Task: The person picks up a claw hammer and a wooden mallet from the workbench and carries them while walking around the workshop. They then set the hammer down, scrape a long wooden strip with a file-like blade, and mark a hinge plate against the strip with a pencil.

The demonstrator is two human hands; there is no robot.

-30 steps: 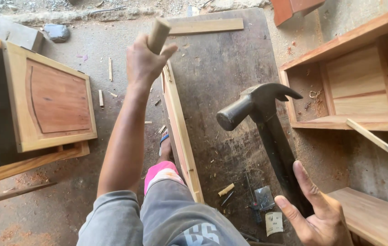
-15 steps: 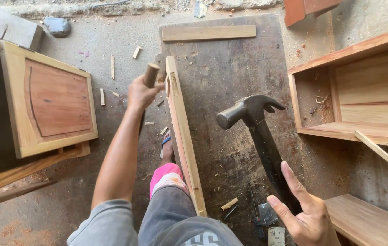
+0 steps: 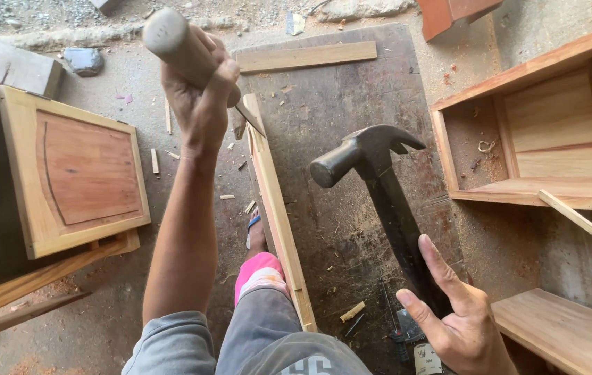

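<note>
The left hand [image 3: 198, 97] clamps a chisel's [image 3: 185, 52] stout wooden handle while the right hand [image 3: 459, 326], fingers splayed, loosely grips the head-heavy claw hammer [image 3: 379, 187] low on its slim dark shaft.

The left hand [image 3: 198, 90] is raised on a nearly straight bare arm, fingers [image 3: 223, 73] curled in a tight fist around the chisel handle [image 3: 174, 42], above the far end of the wooden strip [image 3: 275, 215]. The right hand [image 3: 459, 323], right of that strip's near end, grips the hammer [image 3: 379, 187], index and middle fingers splayed.
</note>
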